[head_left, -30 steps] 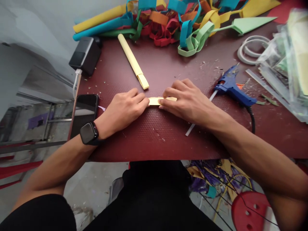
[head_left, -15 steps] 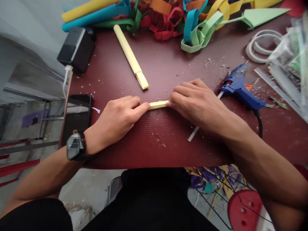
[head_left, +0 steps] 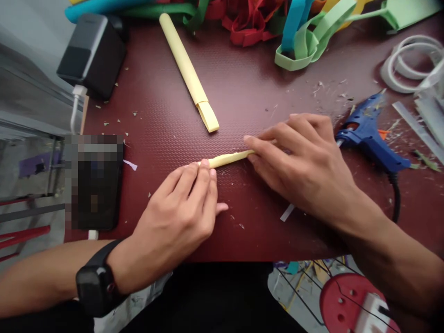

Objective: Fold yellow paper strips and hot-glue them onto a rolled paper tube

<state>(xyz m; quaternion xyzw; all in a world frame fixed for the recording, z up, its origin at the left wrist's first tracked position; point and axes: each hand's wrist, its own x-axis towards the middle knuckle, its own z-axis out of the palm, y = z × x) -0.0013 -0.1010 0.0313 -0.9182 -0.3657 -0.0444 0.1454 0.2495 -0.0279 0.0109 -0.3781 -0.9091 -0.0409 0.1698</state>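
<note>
A narrow folded strip of pale yellow paper (head_left: 227, 159) lies across the middle of the dark red table (head_left: 180, 138). My left hand (head_left: 180, 208), with a black watch on the wrist, presses its fingertips together on the strip's left end. My right hand (head_left: 301, 162) holds the strip's right end under its fingers. Both hands rest on the table top, and the strip's ends are hidden under the fingers.
A longer rolled yellow paper stick (head_left: 189, 71) lies behind the hands. A blue glue gun (head_left: 371, 141) sits to the right, with its cord running to the table's edge. A black phone (head_left: 95, 182) and black charger (head_left: 92, 53) lie left. Coloured paper loops (head_left: 298, 37) crowd the back.
My left hand has slid back toward me and now pinches the strip's left end. The strip shows longer and tilted between the hands. The camera has dipped closer to the table.
</note>
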